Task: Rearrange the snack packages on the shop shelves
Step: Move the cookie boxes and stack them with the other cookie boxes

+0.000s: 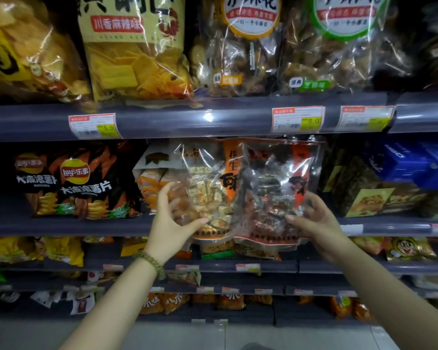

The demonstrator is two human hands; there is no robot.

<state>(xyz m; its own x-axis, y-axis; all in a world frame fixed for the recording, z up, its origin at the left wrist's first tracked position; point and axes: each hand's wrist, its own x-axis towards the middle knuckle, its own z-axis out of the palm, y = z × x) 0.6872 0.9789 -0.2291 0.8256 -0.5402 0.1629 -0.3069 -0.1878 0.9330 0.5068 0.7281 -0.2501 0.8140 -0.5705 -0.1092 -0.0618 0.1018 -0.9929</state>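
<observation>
on the middle shelf (61, 227), at the far left, two black crisp bags (84, 188) stand upright side by side. just right of them sits an orange-and-white snack bag (151, 183), partly hidden behind a hand. the left hand (173, 223), with a bead bracelet (151, 262) on its wrist, grips the lower left edge of a clear bag of pale peanut brittle (210, 190), fingers curled behind it and thumb across the front. that bag is held upright in front of the middle shelf, its right side overlapped by a clear bag of dark brittle (276, 193) beside it. the right hand (316, 221) holds the dark bag at its lower right corner, thumb on the front and fingers curled round the edge. further right on the same shelf lie dark green packets (352, 188) and blue boxes (405, 162). price tags (297, 119) hang on the rail of the shelf above.
</observation>
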